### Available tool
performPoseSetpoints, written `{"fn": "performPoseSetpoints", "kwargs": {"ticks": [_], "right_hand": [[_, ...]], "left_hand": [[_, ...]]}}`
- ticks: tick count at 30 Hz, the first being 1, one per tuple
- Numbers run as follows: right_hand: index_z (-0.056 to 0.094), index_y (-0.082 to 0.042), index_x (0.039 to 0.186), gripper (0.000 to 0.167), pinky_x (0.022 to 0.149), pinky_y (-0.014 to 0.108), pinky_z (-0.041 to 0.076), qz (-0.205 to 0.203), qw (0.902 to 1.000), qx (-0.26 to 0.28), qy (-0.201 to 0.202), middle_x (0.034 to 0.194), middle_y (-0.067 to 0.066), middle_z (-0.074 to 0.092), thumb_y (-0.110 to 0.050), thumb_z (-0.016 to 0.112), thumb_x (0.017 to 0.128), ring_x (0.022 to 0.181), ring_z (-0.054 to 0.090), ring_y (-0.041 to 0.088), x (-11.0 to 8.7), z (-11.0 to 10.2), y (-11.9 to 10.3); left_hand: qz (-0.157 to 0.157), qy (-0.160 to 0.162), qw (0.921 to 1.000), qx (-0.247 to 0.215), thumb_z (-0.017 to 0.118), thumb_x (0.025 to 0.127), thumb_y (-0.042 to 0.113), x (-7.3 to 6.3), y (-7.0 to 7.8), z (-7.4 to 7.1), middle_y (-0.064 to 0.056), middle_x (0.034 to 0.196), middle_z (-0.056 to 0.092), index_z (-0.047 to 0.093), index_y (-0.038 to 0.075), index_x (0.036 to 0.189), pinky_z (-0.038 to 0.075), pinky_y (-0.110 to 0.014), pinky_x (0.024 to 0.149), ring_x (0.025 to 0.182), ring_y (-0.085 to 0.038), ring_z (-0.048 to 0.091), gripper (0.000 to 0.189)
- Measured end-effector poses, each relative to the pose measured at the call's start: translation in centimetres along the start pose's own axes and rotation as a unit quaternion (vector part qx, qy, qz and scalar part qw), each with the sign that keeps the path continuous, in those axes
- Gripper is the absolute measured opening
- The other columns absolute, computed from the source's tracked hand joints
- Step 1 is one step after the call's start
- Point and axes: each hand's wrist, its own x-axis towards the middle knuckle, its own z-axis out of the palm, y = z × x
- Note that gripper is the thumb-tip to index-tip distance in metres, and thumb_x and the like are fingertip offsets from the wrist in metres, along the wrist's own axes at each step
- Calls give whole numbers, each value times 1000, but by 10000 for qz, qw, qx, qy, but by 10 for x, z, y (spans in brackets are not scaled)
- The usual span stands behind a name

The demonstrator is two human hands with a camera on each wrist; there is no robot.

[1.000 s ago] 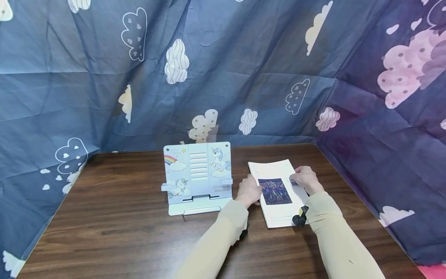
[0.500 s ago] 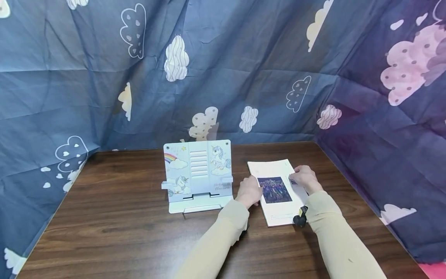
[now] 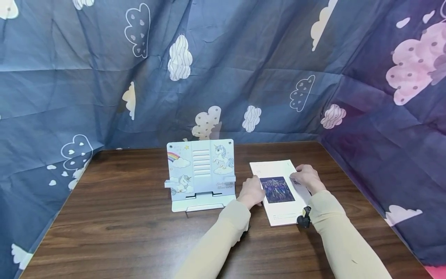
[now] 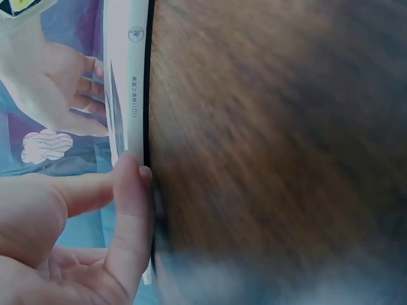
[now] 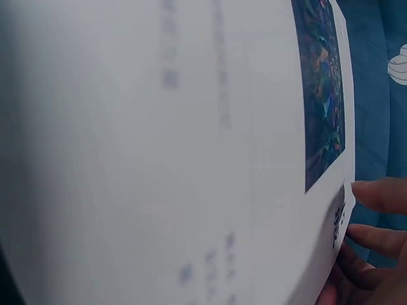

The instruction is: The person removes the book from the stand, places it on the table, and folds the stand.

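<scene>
A white paperback book [image 3: 278, 192] with a dark, colourful picture lies on the right half of the table. My left hand [image 3: 251, 191] holds its left edge. Close up in the left wrist view, left-hand fingers [image 4: 127, 210] rest against the pale spine [image 4: 135, 70], which bears small print. On the opposite side, my right hand [image 3: 306, 179] grips the right edge near dark lettering. The right wrist view shows right fingers [image 5: 378, 240] at the cover's edge, their tips partly hidden. Left of the book stands a pale blue unicorn book stand [image 3: 201, 170], tilted back, touched by neither hand.
The dark wood table [image 3: 139, 236] runs back to a blue cloud-patterned cloth [image 3: 223, 77], which also hangs along the right side. A small black device [image 3: 304, 220] sits at my right cuff. The stand's front ledge [image 3: 203, 202] is near my left wrist.
Both hands keep their places on the book's edges, and the book barely shifts. The whole head view moves slightly to the right in frame. The book stand stays put.
</scene>
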Motion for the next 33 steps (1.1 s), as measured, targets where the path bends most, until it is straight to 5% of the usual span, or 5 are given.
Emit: {"fn": "performPoseSetpoints", "kwargs": {"ticks": [5,9,13,33], "right_hand": [[45,12,131,55,88,51,44,-64,9997,222,-95,117,30,54,-19,60,88,104,51,41,0,-4,-1],[43,10,133,53,92,53,42,-93,9992,361,-138,123,32,51,-21,56,92,109,49,43,-1,-6,-4],[44,9,133,50,96,55,40,-85,9987,506,-73,127,33,48,-20,54,94,114,46,45,-2,-8,-8],[46,0,139,47,98,57,37,-663,9951,734,93,138,30,44,-24,51,99,122,43,45,-10,-14,-57]], "left_hand": [[-22,-106,9999,101,68,92,17,-2,2,0,-18,95,68,44,0,139,49,-24,50,44,-15,63,55],[53,-91,9959,895,70,90,30,-3,4,-1,-11,114,65,43,9,144,53,-34,70,82,-21,69,64],[132,-71,9898,1417,70,88,39,-6,5,-3,-5,121,64,48,14,141,50,-42,83,108,-27,61,63],[1246,561,9861,944,67,92,34,-25,16,-37,1,114,68,61,24,128,49,-34,61,83,-21,67,39]]}}
